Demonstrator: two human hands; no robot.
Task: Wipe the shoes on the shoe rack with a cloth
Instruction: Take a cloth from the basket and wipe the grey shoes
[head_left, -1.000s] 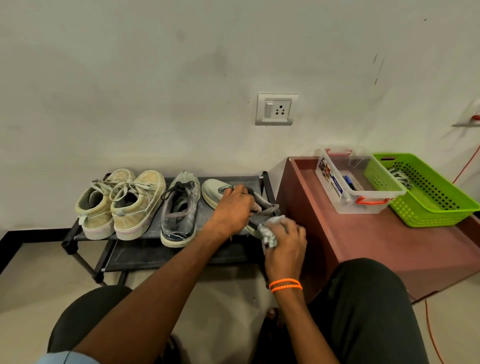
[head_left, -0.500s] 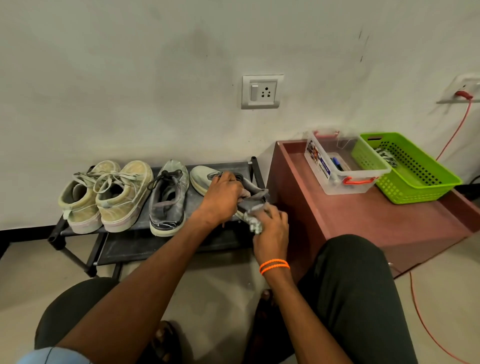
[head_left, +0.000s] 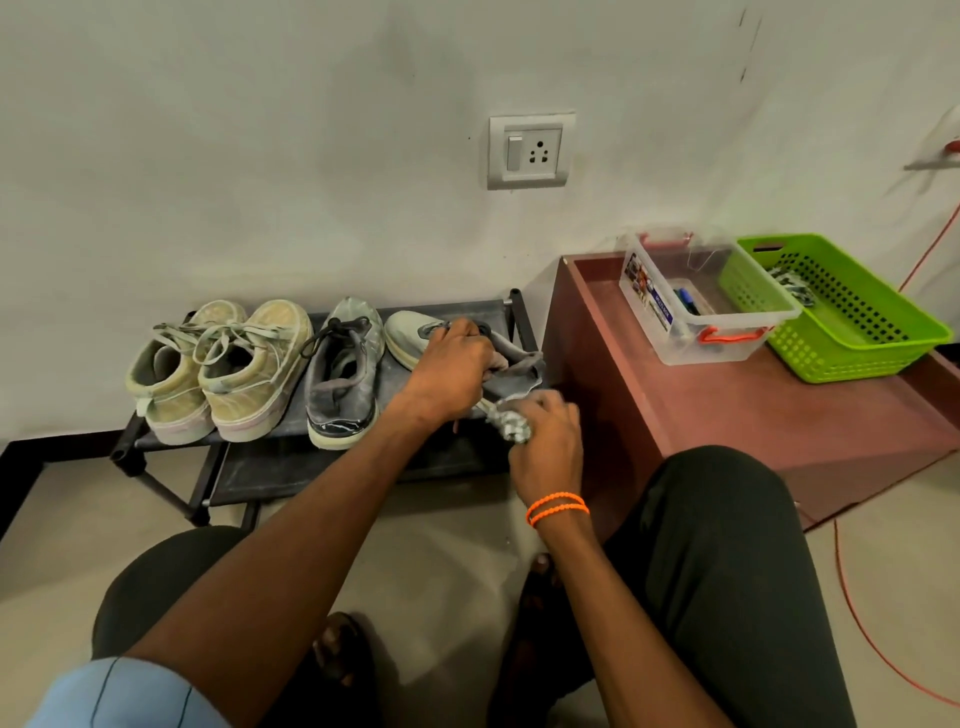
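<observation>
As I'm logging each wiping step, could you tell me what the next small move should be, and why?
Probably draw the cloth along the grey shoe's heel side: the left hand already grips that shoe, and the right hand holds the bunched cloth against its near end.

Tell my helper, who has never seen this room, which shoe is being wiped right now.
Find the low black shoe rack against the wall, left of the reddish-brown cabinet. Four shoes sit on its top shelf; take the rightmost, nearest the cabinet. This grey shoe has a pale toe, and it alone has the left hand on it and the cloth at its heel.
</observation>
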